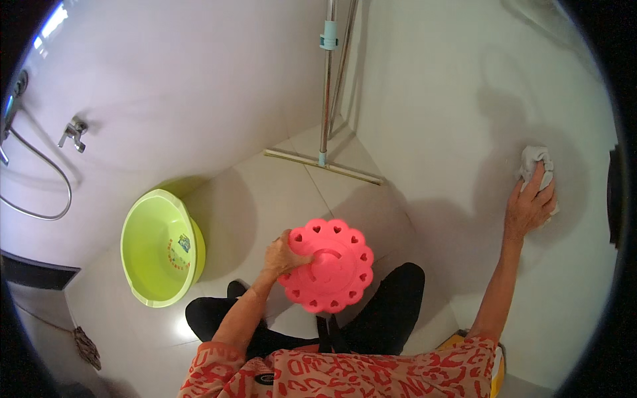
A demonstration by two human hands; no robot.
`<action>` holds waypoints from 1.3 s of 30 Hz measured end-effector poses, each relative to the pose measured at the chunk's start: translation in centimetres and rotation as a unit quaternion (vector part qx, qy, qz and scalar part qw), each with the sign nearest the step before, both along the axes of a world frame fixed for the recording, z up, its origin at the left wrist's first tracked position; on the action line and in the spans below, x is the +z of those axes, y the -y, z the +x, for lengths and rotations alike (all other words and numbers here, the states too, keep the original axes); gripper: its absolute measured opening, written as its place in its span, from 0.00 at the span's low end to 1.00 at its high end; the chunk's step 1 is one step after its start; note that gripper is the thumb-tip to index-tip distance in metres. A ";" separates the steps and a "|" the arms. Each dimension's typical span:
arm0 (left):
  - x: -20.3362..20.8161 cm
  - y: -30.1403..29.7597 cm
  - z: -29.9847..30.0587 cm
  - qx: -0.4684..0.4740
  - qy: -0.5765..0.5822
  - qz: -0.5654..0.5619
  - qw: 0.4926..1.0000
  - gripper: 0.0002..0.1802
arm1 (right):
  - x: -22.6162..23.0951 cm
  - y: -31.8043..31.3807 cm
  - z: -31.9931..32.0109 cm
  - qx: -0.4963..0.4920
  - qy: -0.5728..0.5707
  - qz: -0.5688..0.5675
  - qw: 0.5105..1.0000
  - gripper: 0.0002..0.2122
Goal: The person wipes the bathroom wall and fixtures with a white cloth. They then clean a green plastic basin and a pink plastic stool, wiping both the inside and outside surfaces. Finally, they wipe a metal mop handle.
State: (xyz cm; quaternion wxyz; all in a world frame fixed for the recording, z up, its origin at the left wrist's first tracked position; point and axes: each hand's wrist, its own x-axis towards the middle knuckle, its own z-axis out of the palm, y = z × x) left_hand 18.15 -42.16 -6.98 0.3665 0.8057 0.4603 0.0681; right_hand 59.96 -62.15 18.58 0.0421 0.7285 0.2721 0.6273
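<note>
My left hand [285, 257] grips the left side of a round pink plastic piece [335, 282], its thumb lying over the top. The piece has a scalloped rim with heart-shaped holes; what lies beneath it is hidden. Out to the right, my right hand [529, 207] is closed on a crumpled white cloth [535, 158] and presses it to the pale wall [424, 119]. The cloth sticks out beyond the fingertips and at the side of the palm.
A lime-green basin [147, 249] stands on the tiled floor to the left. In the far corner a floor squeegee [324, 161] leans with its metal pole upright. A tap [74, 134] and a shower hose [56, 169] are on the left wall. Something yellow [496, 371] sits behind my right arm.
</note>
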 end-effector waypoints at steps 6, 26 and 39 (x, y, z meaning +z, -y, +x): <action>0.5 1.2 -0.8 -0.111 -0.021 0.017 0.993 0.52 | -0.7 1.1 0.7 -0.007 0.006 -0.007 1.000 0.32; -1.3 5.0 -6.9 -0.351 -0.029 -0.103 0.930 0.49 | 16.6 -2.8 -0.6 -0.064 0.049 -0.098 0.992 0.27; 0.9 1.7 -4.2 -0.328 -0.043 -0.185 0.925 0.43 | 18.0 -2.2 -0.9 -0.011 0.052 -0.198 0.979 0.23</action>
